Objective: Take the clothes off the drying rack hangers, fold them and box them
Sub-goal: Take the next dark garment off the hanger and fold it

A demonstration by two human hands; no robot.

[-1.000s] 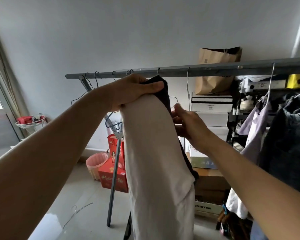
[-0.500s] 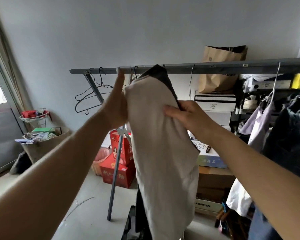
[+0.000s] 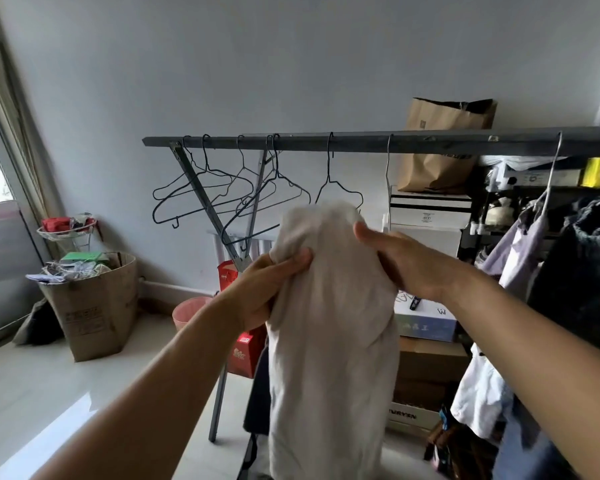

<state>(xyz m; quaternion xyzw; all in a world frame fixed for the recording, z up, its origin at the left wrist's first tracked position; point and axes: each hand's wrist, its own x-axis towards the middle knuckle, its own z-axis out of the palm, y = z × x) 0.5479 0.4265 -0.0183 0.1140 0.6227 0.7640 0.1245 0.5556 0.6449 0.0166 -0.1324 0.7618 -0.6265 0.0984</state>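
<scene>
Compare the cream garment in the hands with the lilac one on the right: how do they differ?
The cream garment is off the rail, gripped by the left hand and right hand; the lilac garment hangs on a hanger from the rail. The cream one is bunched at its top; the lilac one drapes flat. The cream one is in full view; dark clothes partly hide the lilac one. Both are pale fabric.
</scene>
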